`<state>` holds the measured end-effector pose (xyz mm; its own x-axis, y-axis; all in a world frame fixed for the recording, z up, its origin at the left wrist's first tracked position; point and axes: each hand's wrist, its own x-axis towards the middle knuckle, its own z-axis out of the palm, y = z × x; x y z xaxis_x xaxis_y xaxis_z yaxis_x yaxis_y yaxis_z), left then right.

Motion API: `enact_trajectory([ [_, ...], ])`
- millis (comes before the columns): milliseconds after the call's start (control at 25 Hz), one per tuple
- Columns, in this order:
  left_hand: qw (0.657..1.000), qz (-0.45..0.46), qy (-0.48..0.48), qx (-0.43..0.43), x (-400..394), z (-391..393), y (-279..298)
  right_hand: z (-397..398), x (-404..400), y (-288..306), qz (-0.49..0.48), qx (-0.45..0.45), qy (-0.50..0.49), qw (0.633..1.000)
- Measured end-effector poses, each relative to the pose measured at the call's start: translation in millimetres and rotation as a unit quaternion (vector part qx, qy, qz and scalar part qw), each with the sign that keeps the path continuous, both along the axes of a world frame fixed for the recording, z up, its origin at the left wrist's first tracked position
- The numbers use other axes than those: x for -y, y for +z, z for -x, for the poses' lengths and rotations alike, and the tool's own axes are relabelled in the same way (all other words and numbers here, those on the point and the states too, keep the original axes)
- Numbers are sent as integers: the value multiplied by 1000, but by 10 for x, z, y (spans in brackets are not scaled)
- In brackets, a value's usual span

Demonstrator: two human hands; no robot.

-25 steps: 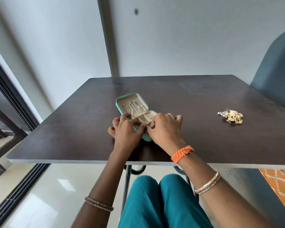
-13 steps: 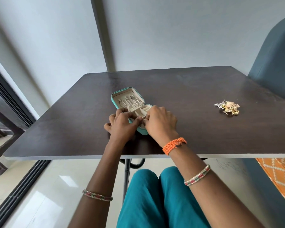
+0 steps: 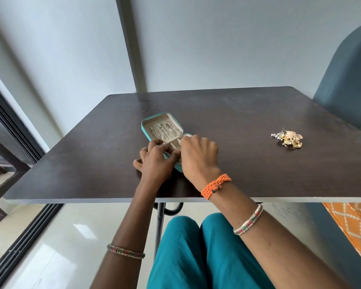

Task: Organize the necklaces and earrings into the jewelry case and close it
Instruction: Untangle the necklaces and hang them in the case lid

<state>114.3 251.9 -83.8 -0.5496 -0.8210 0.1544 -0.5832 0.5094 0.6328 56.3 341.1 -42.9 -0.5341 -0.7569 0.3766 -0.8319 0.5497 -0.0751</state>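
Teal jewelry case [image 3: 154, 125] open on dark table [image 3: 92, 155], necklaces [image 3: 165, 132] in lid, earrings [image 3: 288, 138] well apart right, left hand [image 3: 156, 161] and right hand [image 3: 198, 155] fingers curled over tray, grasp unclear

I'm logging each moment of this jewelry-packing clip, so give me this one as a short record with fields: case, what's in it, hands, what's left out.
case: teal jewelry case, open on the dark table, lid laid back
lid contents: thin chains lined up against the beige lining
base: beige compartments, mostly hidden by the hands
left hand: fingers curled at the base's near edge; what it holds cannot be told
right hand: fingers curled over the base; grip hidden
left out: gold jewelry pile on the table, to the right, apart from the case
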Motion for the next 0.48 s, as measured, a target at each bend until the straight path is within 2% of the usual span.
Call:
enact_trajectory([
  [80, 1000, -10, -2, -9, 3, -11, -7, 101, -23, -9, 6, 53, 8, 999],
  [160, 1000, -17, -4, -18, 11, -22, -24, 334, -81, -13, 73, 159, -4, 985],
  [240, 999, -11, 9, -42, -15, -39, -57, 598, -150, -40, 142, 228, -18, 963],
  [400, 990, 13, 71, -125, -132, -92, -124, 752, -245, -126, 114, 369, 43, 921],
  [480, 983, -26, 48, -177, -114, -124, -131, 682, -238, -192, 138, 375, 27, 916],
])
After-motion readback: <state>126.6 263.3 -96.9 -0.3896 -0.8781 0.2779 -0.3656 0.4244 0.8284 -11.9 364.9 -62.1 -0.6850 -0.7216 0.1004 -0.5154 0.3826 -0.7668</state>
